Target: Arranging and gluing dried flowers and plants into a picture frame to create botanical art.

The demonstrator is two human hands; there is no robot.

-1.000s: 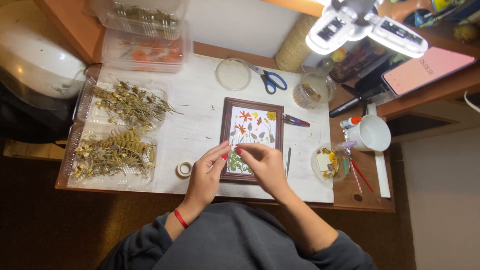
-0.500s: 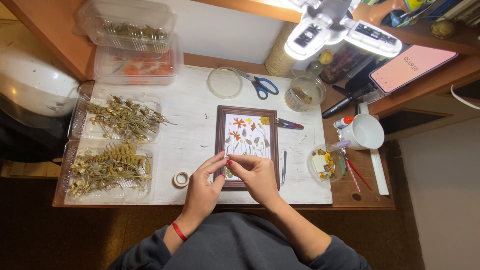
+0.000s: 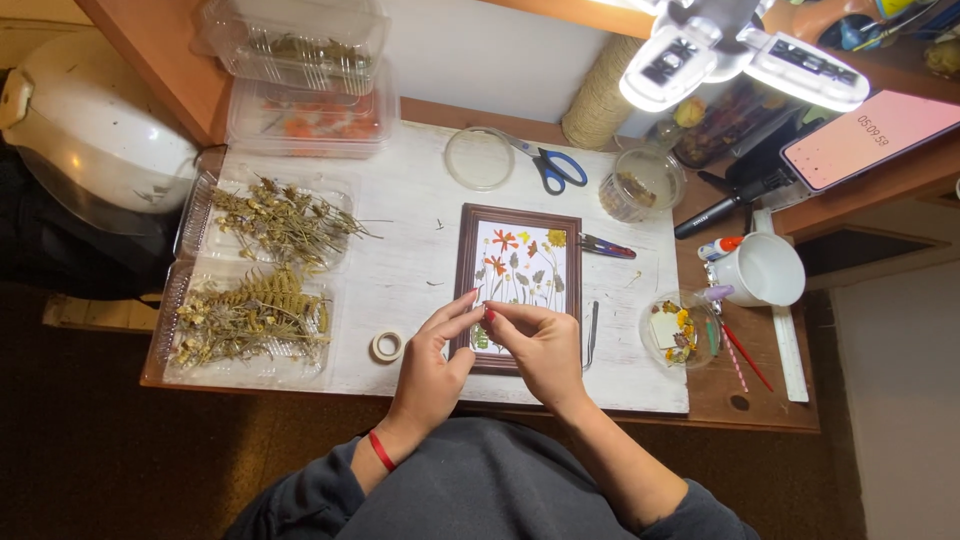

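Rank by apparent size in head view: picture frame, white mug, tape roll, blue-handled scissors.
1. picture frame
2. white mug
3. blue-handled scissors, close to the mug in extent, so that pair is unsure
4. tape roll

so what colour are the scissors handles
Blue handles on the scissors, clearest in the head view, beyond the picture frame.

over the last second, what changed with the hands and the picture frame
Little changed. Both hands, the left hand and right hand, stayed together over the lower edge of the picture frame, fingertips pinched close; whether they hold anything is too small to tell. The view itself shifted slightly. The frame, tape roll, scissors and white mug stayed put.
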